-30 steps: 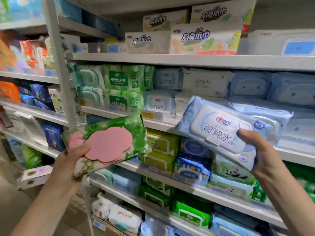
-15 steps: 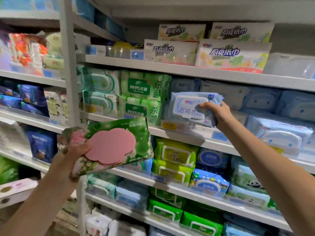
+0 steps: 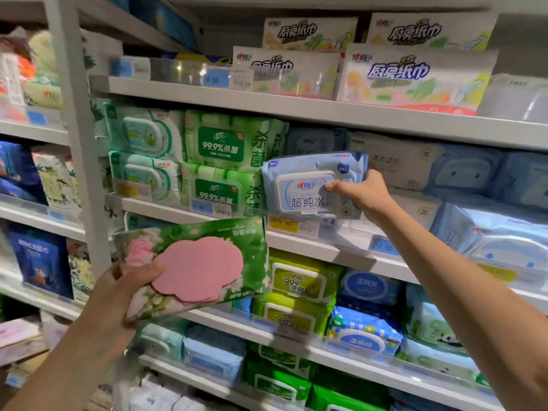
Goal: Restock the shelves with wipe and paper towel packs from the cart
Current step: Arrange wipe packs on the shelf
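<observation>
Near left, the left hand (image 3: 118, 295) holds a green pack (image 3: 192, 262), fingers (image 3: 142, 274) curled round its left end. Farther right, the right hand (image 3: 364, 194) grips a blue pack (image 3: 308, 185) at a shelf (image 3: 335, 250) front, just right of green wipes (image 3: 219, 191).

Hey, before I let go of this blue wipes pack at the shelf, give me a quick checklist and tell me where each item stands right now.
1. Right hand grips the blue pack: ok.
2. Blue pack's label faces out, right way up: ok.
3. Blue pack resting fully on the shelf: cannot tell, the price-tag rail hides its base.
4. Same-brand pack sits behind it, so the slot matches: ok.
5. Left hand grips the green floral pack: ok.
6. Matching slot for the green floral pack in view: cannot tell.
</observation>
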